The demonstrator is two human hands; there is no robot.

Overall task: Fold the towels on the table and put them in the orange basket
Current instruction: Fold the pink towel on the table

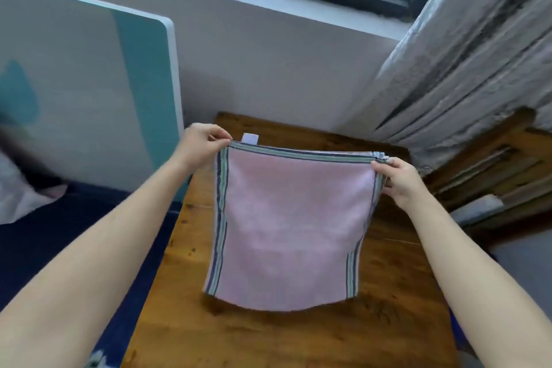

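We hold the pink towel [292, 218] (striped edges) above the wooden desk [388, 293], left hand [200, 143] and right hand [398, 178] pinching its 2 top corners.

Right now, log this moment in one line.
stage: folding | left hand: pinches top corner | right hand: pinches other corner | pink towel: hangs over wooden table | orange basket: unseen
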